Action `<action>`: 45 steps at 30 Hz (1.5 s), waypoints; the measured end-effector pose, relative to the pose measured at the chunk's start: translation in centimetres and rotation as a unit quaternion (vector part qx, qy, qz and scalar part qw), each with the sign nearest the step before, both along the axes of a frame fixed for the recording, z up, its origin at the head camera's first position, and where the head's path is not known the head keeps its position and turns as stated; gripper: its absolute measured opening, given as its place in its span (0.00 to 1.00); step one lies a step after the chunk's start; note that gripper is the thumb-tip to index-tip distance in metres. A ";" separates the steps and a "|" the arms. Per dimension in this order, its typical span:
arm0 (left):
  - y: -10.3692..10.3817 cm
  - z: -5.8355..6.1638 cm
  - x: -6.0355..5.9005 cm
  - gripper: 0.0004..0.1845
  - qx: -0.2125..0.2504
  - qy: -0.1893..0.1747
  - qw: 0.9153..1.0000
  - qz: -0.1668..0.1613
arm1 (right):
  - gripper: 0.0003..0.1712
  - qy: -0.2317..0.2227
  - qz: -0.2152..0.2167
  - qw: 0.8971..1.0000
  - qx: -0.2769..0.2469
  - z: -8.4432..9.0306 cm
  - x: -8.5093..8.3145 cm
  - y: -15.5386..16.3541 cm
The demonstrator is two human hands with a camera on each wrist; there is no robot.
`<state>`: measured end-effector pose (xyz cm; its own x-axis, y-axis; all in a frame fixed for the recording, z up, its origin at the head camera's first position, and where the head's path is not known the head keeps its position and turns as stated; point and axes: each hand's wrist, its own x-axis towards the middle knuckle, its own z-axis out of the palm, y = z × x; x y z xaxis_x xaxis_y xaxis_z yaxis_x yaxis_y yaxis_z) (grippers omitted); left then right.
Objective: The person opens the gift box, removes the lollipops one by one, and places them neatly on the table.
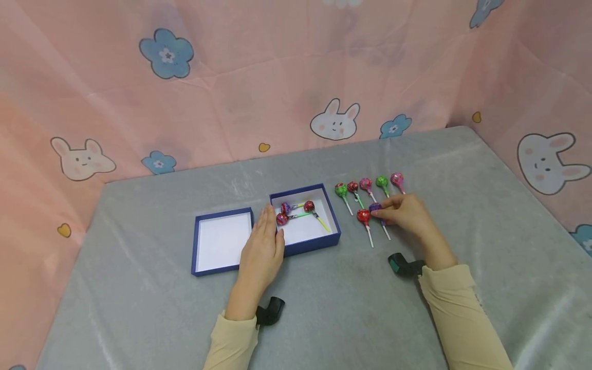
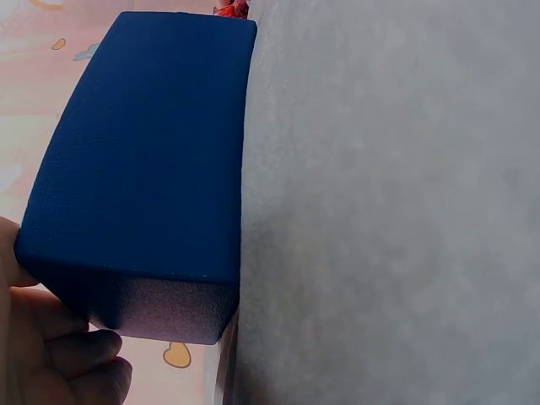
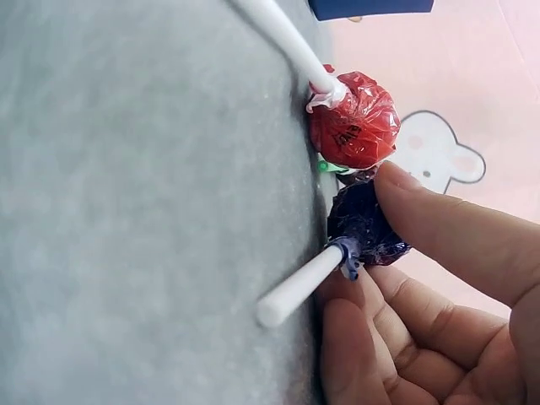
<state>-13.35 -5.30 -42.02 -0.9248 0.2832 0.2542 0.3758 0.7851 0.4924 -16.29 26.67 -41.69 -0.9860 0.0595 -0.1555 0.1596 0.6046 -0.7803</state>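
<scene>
Along the left wall of an open blue box (image 1: 312, 247) with a white inside lies my left hand (image 1: 261, 252), its fingers straight; the left wrist view shows the fingertips (image 2: 83, 350) at the box's corner. Inside are three lollipops, among them a dark red one (image 1: 309, 206) with a yellow stick. My right hand (image 1: 409, 216) pinches the wrapped head of a purple lollipop (image 3: 364, 221) between thumb and fingers, its white stick pointing away from the palm. Close beside it is a red lollipop (image 3: 354, 122) on the table.
The shallow blue lid (image 1: 222, 241), white inside, lies left of the box. Behind the red and purple lollipops is a row of several more, including a green one (image 1: 382, 181) and a pink one (image 1: 396, 179). A grey cloth (image 1: 342, 308) covers the table; a pink curtain (image 1: 240, 92) hangs behind.
</scene>
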 end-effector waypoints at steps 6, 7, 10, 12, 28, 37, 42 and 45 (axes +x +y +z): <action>-0.1 0.1 0.0 0.29 0.001 0.003 1.000 0.001 | 0.18 0.008 0.010 1.000 0.028 0.1 -0.1 -0.2; -0.1 0.1 0.0 0.29 0.001 0.004 1.000 0.002 | 0.18 0.010 0.012 0.999 0.028 0.1 -0.1 -0.2; -0.1 0.0 0.1 0.29 0.000 0.006 1.000 0.001 | 0.18 0.015 0.017 0.999 0.028 0.1 0.0 -0.1; 0.0 -0.1 0.2 0.29 0.000 0.004 1.000 -0.002 | 0.18 0.014 0.019 0.999 0.028 0.0 0.2 0.0; -0.2 -0.1 0.2 0.29 0.002 0.008 1.000 -0.001 | 0.19 -0.014 0.028 0.999 0.003 0.4 0.3 0.3; -0.1 -0.2 0.0 0.29 0.003 0.012 1.000 -0.003 | 0.21 -0.011 0.030 0.999 -0.021 0.7 0.4 0.9; 0.0 -0.2 0.0 0.29 -0.001 0.015 1.000 -0.003 | 0.21 -0.001 0.031 0.999 -0.017 0.9 0.5 0.9; -0.1 -0.2 0.0 0.29 -0.001 0.014 1.000 -0.003 | 0.21 0.005 0.027 1.000 -0.011 1.0 0.5 0.7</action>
